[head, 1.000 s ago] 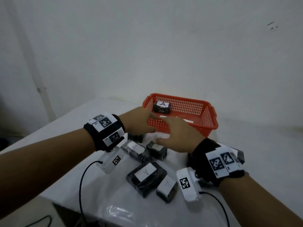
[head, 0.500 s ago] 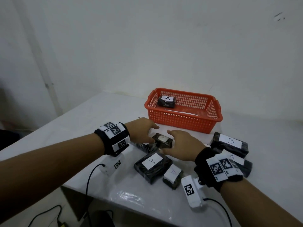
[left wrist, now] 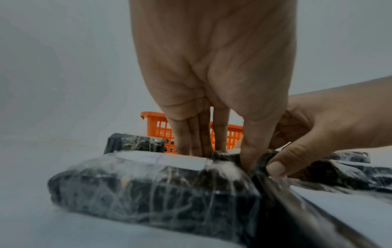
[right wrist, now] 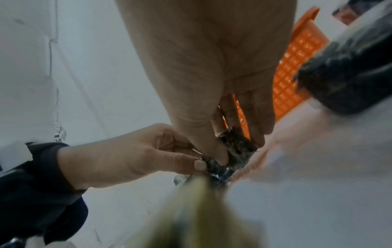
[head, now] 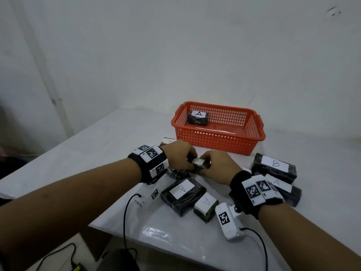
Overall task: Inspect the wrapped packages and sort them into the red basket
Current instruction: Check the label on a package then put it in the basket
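Observation:
Both hands hold one small black wrapped package (head: 199,162) with a white label, just above the table in front of the red basket (head: 218,141). My left hand (head: 180,156) grips its left end and my right hand (head: 216,163) grips its right end. In the right wrist view the thumb and fingers of both hands pinch the small package (right wrist: 235,149). The basket holds one package labelled A (head: 197,118). Several more black packages lie on the table: two labelled A (head: 182,192) (head: 206,204) near me, one labelled B (head: 274,167), another A (head: 283,187) at the right.
A further package (head: 168,142) lies left of the basket, behind my left wrist. The white table's (head: 97,145) front edge runs diagonally below my arms, with cables on the floor beneath. A white wall stands close behind the basket.
Both hands drew back from the basket toward the pile and closed on the small package from either side; half a second ago they only flanked it.

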`<state>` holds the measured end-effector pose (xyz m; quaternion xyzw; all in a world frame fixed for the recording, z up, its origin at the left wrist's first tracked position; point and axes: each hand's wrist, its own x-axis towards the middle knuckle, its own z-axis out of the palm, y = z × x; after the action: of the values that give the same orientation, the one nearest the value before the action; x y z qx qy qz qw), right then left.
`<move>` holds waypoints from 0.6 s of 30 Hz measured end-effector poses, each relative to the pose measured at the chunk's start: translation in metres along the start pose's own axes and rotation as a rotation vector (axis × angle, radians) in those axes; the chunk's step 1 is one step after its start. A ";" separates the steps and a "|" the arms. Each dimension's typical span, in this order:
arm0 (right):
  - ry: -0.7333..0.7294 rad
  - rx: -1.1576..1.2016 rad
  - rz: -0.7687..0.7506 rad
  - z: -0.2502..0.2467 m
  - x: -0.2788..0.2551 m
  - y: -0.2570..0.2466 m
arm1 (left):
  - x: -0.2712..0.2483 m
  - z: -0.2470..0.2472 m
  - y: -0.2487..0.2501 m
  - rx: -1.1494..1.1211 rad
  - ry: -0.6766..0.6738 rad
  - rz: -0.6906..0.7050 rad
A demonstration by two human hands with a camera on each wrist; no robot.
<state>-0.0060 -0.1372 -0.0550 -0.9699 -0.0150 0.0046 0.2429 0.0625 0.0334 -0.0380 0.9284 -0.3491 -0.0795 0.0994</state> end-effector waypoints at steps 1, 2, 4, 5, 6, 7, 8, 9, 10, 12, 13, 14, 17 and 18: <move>0.024 0.032 -0.011 -0.003 0.000 0.002 | 0.001 0.000 -0.001 -0.036 0.031 0.011; 0.052 0.071 -0.020 -0.006 0.000 0.004 | 0.001 -0.001 -0.001 -0.086 0.071 0.017; 0.114 0.142 -0.029 -0.013 -0.002 0.008 | 0.001 -0.003 -0.003 -0.216 0.142 0.026; 0.139 0.179 -0.031 -0.017 -0.003 0.010 | 0.001 -0.003 -0.003 -0.281 0.161 0.026; 0.164 0.218 -0.036 -0.021 -0.004 0.012 | 0.001 -0.004 -0.003 -0.339 0.171 0.028; 0.187 0.252 -0.041 -0.024 -0.005 0.014 | 0.001 -0.004 -0.003 -0.399 0.176 0.032; 0.206 0.284 -0.044 -0.026 -0.007 0.016 | 0.001 -0.005 -0.002 -0.464 0.179 0.035; 0.221 0.314 -0.046 -0.028 -0.010 0.017 | 0.001 -0.005 0.000 -0.533 0.181 0.039; 0.235 0.341 -0.054 -0.028 -0.012 0.019 | 0.001 -0.006 0.002 -0.589 0.183 0.040; 0.260 0.391 -0.078 -0.029 -0.017 0.022 | -0.001 -0.009 0.007 -0.653 0.191 0.046; 0.272 0.416 -0.088 -0.030 -0.020 0.023 | -0.001 -0.009 0.009 -0.672 0.194 0.053; 0.281 0.442 -0.093 -0.030 -0.022 0.024 | -0.003 -0.009 0.010 -0.694 0.197 0.061; 0.296 0.536 -0.109 -0.032 -0.027 0.029 | -0.009 -0.007 0.013 -0.797 0.215 0.085; 0.296 0.568 -0.111 -0.033 -0.028 0.030 | -0.010 -0.006 0.014 -0.833 0.220 0.092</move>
<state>-0.0330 -0.1806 -0.0398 -0.8512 -0.0304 -0.1457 0.5033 0.0474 0.0306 -0.0278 0.7955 -0.3153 -0.1095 0.5058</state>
